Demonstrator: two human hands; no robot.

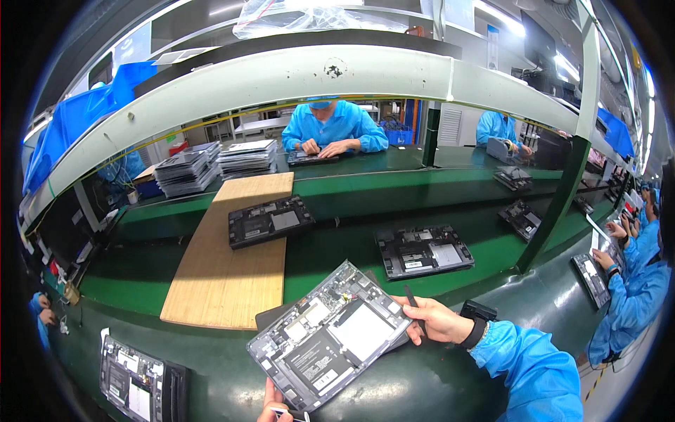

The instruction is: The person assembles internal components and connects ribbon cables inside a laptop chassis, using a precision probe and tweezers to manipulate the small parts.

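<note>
An opened laptop base [330,334], its circuit board, black battery and silver plate bare, is held tilted over the near bench. My right hand [439,320] grips its right corner, fingers closed, with slim dark tweezers [415,309] also pinched in them. At the lower edge my left hand [273,404] grips the base's near-left edge; most of that hand is cut off or hidden. Beside it shows a small white strip [290,413] that I cannot make out. A dark flat panel [266,318] peeks out behind the base.
More opened laptop bases lie at the lower left [130,380], on a wooden board [225,267] and on the green line [423,252]. Stacked grey panels [246,158] stand at the back. A green post [555,204] rises at right. Workers in blue sit opposite and along the right.
</note>
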